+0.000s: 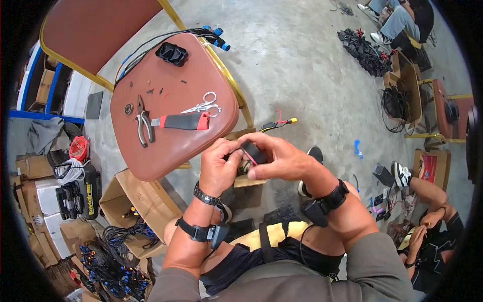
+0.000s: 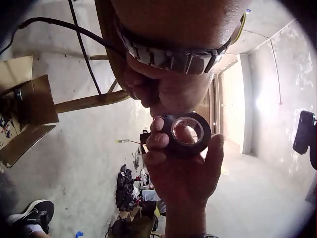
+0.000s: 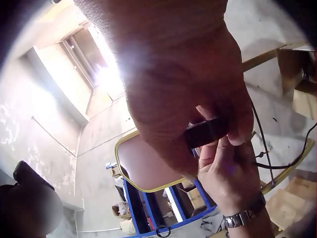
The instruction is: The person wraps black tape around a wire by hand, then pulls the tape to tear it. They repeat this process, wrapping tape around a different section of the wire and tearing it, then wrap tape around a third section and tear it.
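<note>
My right hand [image 1: 276, 156] grips a roll of black electrical tape [image 1: 253, 152], thumb on the near side and fingers over the far side. In the left wrist view the tape roll [image 2: 204, 141] shows its open core. Right at the roll, my left hand [image 1: 220, 163] pinches a thin dark cable between curled fingers and thumb; its fingertips hide most of it. A red strip of wire [image 1: 251, 159] shows along the roll's underside. Beyond the right hand, a cable with a yellow connector [image 1: 292, 121] sticks out. In the right wrist view, the tape roll [image 3: 204, 133] meets the left fingertips.
The red chair seat [image 1: 176, 151] ahead holds pliers [image 1: 144, 126], a utility knife [image 1: 183, 122], scissors [image 1: 204, 104], a black plastic case [image 1: 171, 53] and small scraps. A cardboard box [image 1: 146, 201] with cables stands at left. Another person sits at lower right.
</note>
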A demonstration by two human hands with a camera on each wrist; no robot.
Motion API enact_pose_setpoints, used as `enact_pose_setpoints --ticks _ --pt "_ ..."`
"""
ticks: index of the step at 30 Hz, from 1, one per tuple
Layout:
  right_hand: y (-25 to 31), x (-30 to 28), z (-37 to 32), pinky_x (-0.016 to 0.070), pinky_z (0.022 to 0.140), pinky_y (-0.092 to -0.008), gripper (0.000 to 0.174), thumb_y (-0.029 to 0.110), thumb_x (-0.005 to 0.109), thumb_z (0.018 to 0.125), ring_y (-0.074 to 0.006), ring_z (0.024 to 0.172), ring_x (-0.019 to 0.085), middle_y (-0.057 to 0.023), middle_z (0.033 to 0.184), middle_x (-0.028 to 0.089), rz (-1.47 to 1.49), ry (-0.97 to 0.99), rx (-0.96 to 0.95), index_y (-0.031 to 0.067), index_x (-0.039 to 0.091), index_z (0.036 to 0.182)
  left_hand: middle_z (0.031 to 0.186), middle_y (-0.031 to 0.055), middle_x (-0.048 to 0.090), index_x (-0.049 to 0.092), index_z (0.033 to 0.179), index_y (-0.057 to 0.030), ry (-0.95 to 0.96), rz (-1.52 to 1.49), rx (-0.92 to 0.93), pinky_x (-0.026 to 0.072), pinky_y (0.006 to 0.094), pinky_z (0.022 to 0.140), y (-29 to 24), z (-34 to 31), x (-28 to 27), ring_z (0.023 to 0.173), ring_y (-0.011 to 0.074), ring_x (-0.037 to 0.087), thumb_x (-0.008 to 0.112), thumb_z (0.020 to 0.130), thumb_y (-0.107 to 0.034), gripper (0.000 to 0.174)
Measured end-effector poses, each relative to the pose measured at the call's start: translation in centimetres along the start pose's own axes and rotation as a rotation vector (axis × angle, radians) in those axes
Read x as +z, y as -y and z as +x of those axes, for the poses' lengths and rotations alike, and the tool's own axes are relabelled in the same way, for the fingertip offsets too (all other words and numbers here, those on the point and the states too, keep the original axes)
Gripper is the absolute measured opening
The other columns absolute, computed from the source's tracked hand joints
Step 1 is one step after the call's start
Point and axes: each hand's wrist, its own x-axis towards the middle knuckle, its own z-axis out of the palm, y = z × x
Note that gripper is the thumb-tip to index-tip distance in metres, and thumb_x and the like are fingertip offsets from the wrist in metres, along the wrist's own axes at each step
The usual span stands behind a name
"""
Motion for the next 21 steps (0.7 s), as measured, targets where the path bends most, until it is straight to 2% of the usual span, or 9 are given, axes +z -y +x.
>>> enact_pose_setpoints --ticks 4,6,7,9,10,12,14,16,21 --pt "0.5 -0.2 -0.2 0.0480 0.073 -0.0291 0.066 0.023 0.082 0.078 -0.0096 0.088 0.055 -0.0015 0.089 0.058 0.193 0.036 0.017 0.0008 0.053 0.132 0.081 0.0093 0.064 0.072 0.094 0.0014 0.080 0.078 0.026 0.0484 0.0303 0.069 0.3 0.0 -0.4 0.075 0.0197 0.061 0.067 0.079 0.004 0.016" --pt "0.9 -1.0 -0.2 0.0488 0.074 -0.0321 0.064 0.038 0.085 0.073 -0.0153 0.089 0.060 -0.0073 0.090 0.062 -0.154 0.022 0.083 -0.0015 0.061 0.117 0.081 0.0099 0.064 0.071 0.092 0.0010 0.120 0.126 0.030 0.0489 0.0312 0.069 0.4 -0.1 -0.4 0.075 0.0214 0.062 0.067 0.078 0.004 0.015" --pt "1.5 -1.3 -0.1 0.0488 0.074 -0.0321 0.064 0.038 0.085 0.073 -0.0153 0.089 0.060 -0.0073 0.090 0.062 -0.152 0.018 0.085 -0.0015 0.061 0.117 0.081 0.0101 0.064 0.071 0.091 0.0011 0.143 0.132 0.048 0.0491 0.0320 0.069 0.7 -0.2 -0.2 0.075 0.0225 0.062 0.067 0.078 0.004 0.014" --pt "2.7 -1.7 -0.1 0.0496 0.072 -0.0375 0.067 0.055 0.082 0.070 -0.0242 0.083 0.063 -0.0145 0.085 0.064 -0.523 0.009 0.229 -0.0030 0.065 0.099 0.081 0.0103 0.064 0.071 0.091 0.0012 0.176 0.133 0.066 0.0492 0.0329 0.069 0.8 -0.5 0.0 0.075 0.0236 0.063 0.068 0.078 0.004 0.013" --pt "2.3 -2.0 0.0 0.0496 0.072 -0.0375 0.067 0.055 0.082 0.070 -0.0242 0.083 0.063 -0.0145 0.085 0.064 -0.521 0.001 0.233 -0.0030 0.065 0.099 0.081 0.0101 0.064 0.070 0.090 0.0018 0.218 0.141 0.055 0.0490 0.0331 0.068 0.8 -0.5 0.1 0.074 0.0233 0.062 0.068 0.078 0.003 0.012" --pt "1.3 -2.3 0.2 0.0466 0.067 -0.0339 0.066 0.058 0.083 0.070 -0.0151 0.079 0.058 -0.0103 0.087 0.060 -0.700 -0.056 0.057 -0.0021 0.066 0.092 0.080 0.0099 0.064 0.070 0.089 0.0023 0.272 0.143 0.047 0.0488 0.0333 0.067 0.4 -0.6 0.1 0.073 0.0229 0.062 0.068 0.079 0.002 0.010" --pt "1.3 -2.6 0.4 0.0452 0.064 -0.0355 0.066 0.060 0.082 0.071 -0.0157 0.071 0.054 -0.0069 0.076 0.058 -0.612 -0.047 0.091 -0.0017 0.066 0.090 0.079 0.0126 0.065 0.070 0.086 0.0011 0.301 0.114 -0.051 0.0502 0.0350 0.067 -0.5 -0.5 0.0 0.071 0.0278 0.065 0.070 0.079 -0.002 0.008" --pt "1.3 -2.8 0.5 0.0470 0.059 -0.0405 0.075 0.069 0.074 0.071 -0.0236 0.065 0.059 -0.0154 0.066 0.060 -0.506 -0.067 0.125 -0.0057 0.066 0.077 0.076 0.0112 0.065 0.070 0.082 0.0009 0.300 0.078 -0.059 0.0497 0.0335 0.066 -0.7 -0.6 0.0 0.069 0.0246 0.064 0.072 0.078 -0.001 0.005" --pt "0.9 -3.1 1.3 0.0440 0.056 -0.0399 0.088 0.078 0.061 0.077 -0.0199 0.062 0.054 -0.0133 0.059 0.054 -0.486 -0.074 0.203 -0.0095 0.066 0.073 0.073 0.0062 0.064 0.069 0.078 0.0026 0.257 -0.039 -0.054 0.0474 0.0300 0.063 -0.4 -0.8 0.2 0.066 0.0140 0.058 0.074 0.074 0.002 0.007"
